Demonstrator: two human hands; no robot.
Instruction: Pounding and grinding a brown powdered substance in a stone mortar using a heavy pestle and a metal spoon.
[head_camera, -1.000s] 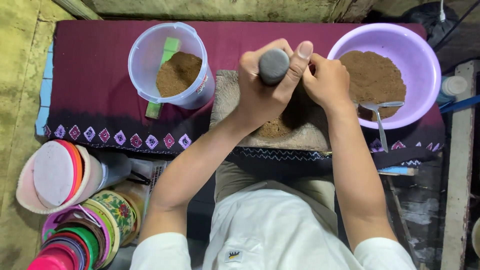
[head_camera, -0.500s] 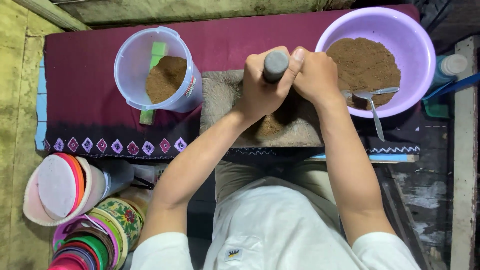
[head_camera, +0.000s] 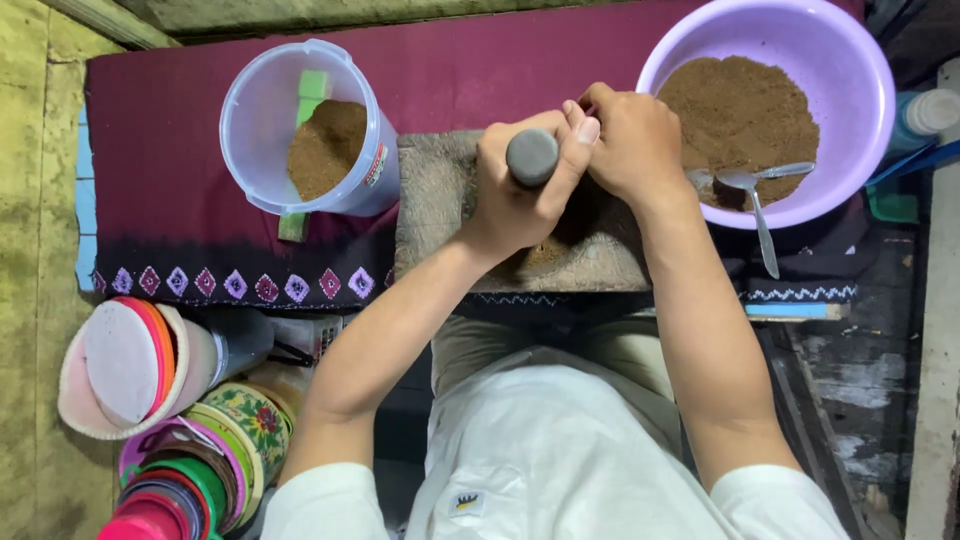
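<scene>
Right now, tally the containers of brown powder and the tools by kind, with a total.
Purple basin: 1
Clear plastic tub: 1
Metal spoon: 1
Pestle, gripped by left hand and right hand: 1
Stone slab: 1
Total: 5

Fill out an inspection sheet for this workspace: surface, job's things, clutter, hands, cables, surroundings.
Surface: maroon cloth with a patterned edge, under a grey stone slab.
Job's things: grey pestle upright over the slab; brown powder beneath the hands.
Clutter: clear tub of brown powder with a green stick; purple bowl of powder with a spoon.
Hands: left hand wrapped round the pestle; right hand pressed against the left.
Cables: nothing seen.
Surroundings: stacked coloured lids lower left; white-capped bottle at right; worn floor.
</scene>
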